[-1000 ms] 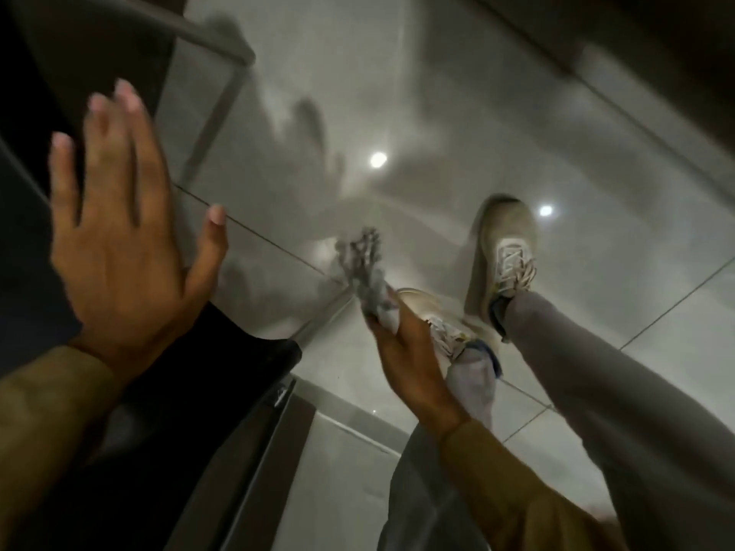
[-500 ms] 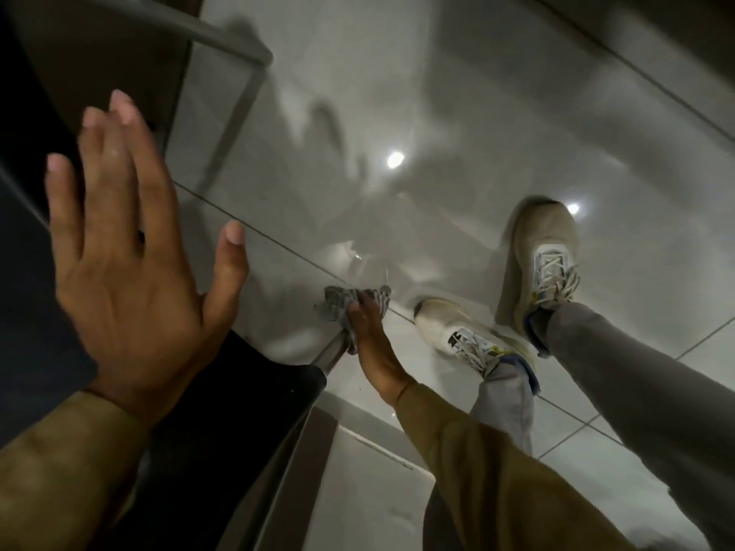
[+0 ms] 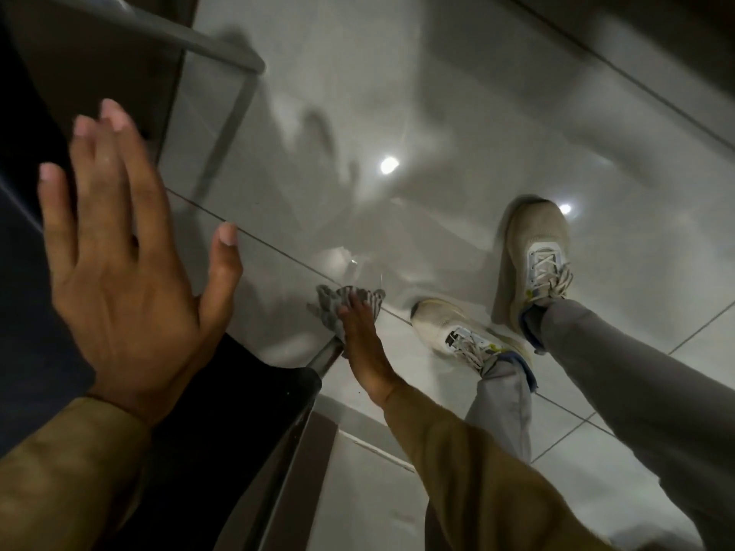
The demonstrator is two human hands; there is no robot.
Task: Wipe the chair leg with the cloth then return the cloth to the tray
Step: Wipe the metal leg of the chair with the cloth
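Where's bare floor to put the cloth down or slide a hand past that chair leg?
Bare tile runs wide beyond the cloth, between the far metal frame and the shoes. More lies near, between the sleeve and the dark seat. It is tight where the right hand presses the cloth on the chair leg, the nearer shoe close beside.
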